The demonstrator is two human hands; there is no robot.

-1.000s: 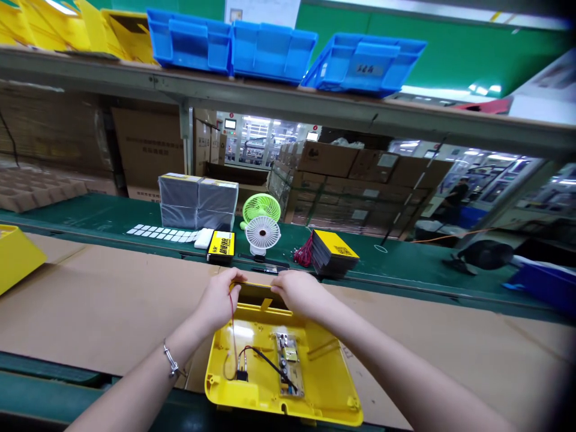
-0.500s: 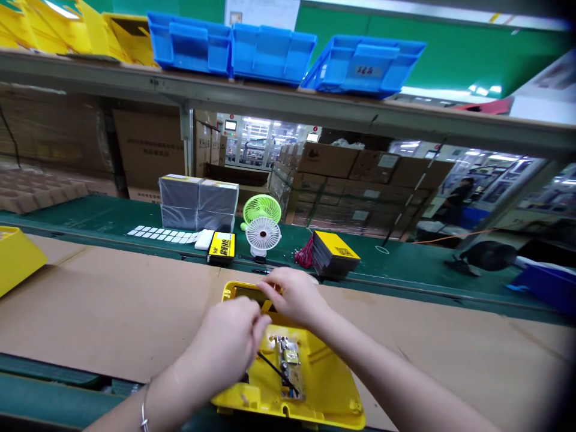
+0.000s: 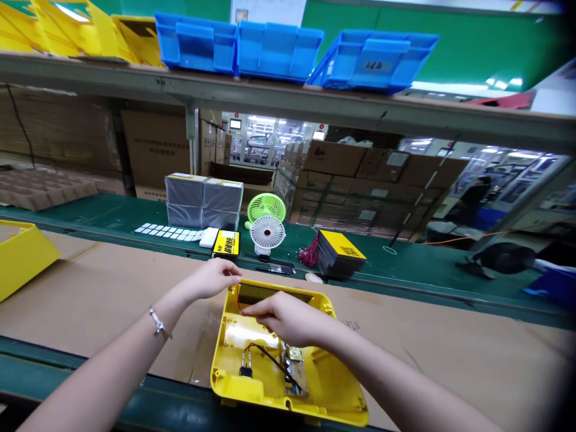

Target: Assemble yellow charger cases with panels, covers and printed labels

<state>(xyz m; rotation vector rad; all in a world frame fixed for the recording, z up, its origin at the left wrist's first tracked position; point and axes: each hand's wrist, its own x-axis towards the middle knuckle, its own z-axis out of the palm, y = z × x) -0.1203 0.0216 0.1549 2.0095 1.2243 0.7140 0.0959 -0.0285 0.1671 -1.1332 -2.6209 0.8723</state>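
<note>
A yellow plastic housing lies open side up on the cardboard in front of me. Inside it are a circuit board, a black cable and a black plug piece with two metal prongs. At the housing's far left corner, my left hand has its fingers curled at the rim; what lies between the fingertips is hidden. Over the middle of the housing, my right hand pinches a thin red wire running up toward that corner. A dark panel is set along the far wall.
Behind the cardboard-covered strip stand a white fan, a green fan, a stack of yellow-topped boxes and grey wrapped blocks. Another yellow housing sits at left. Blue bins line the shelf above.
My left hand has moved away from over the housing to its far left corner. My right hand has come nearer from the far rim to the red wire, uncovering the plug piece and dark panel.
</note>
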